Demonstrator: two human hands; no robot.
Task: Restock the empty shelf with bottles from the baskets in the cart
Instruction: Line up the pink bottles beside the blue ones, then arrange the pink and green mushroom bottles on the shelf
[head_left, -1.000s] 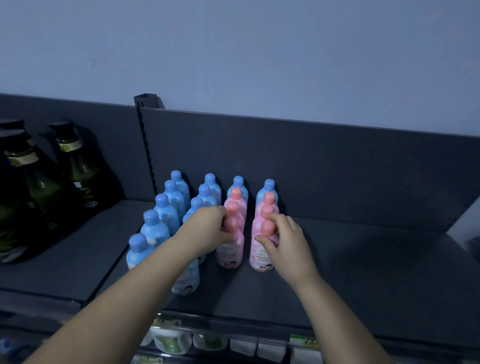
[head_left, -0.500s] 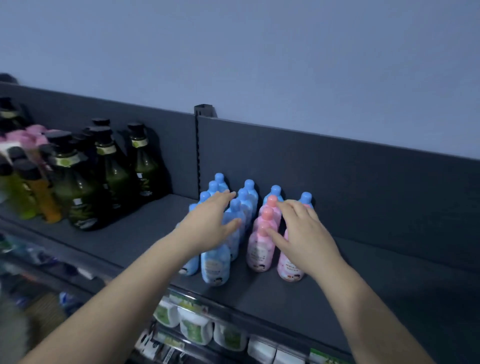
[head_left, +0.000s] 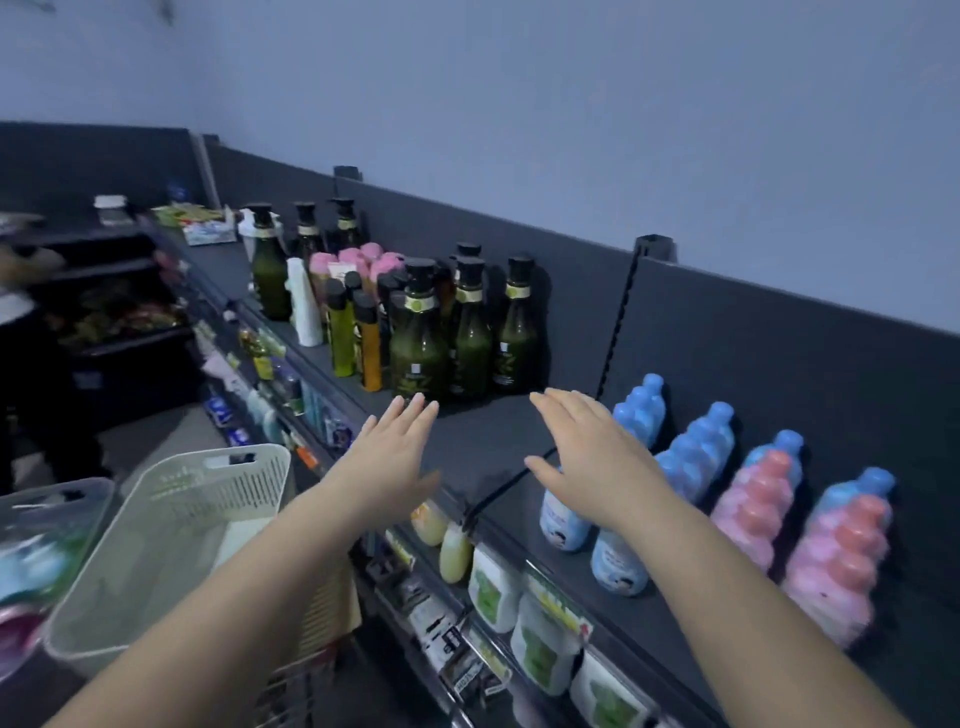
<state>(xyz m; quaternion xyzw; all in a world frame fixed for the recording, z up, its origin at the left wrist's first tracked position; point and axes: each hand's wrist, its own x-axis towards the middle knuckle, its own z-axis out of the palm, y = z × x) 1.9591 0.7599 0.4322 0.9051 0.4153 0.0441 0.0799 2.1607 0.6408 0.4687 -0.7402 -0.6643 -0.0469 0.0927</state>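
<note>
The pink bottles (head_left: 826, 571) are motion-smeared, the clear basket (head_left: 57, 493) gets chopped by the left edge, and those price tags (head_left: 550, 608) are unreadable.

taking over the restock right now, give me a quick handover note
Left hand: open, holds nothing, over the shelf.
Right hand: open, holds nothing, by the blue bottles.
Done: blue bottles and pink bottles stand in four rows on the shelf.
Left: bare room between the rows and the green bottles. The white basket shows no bottles where visible; the clear basket holds blurred coloured items, probably the next stock.
</note>
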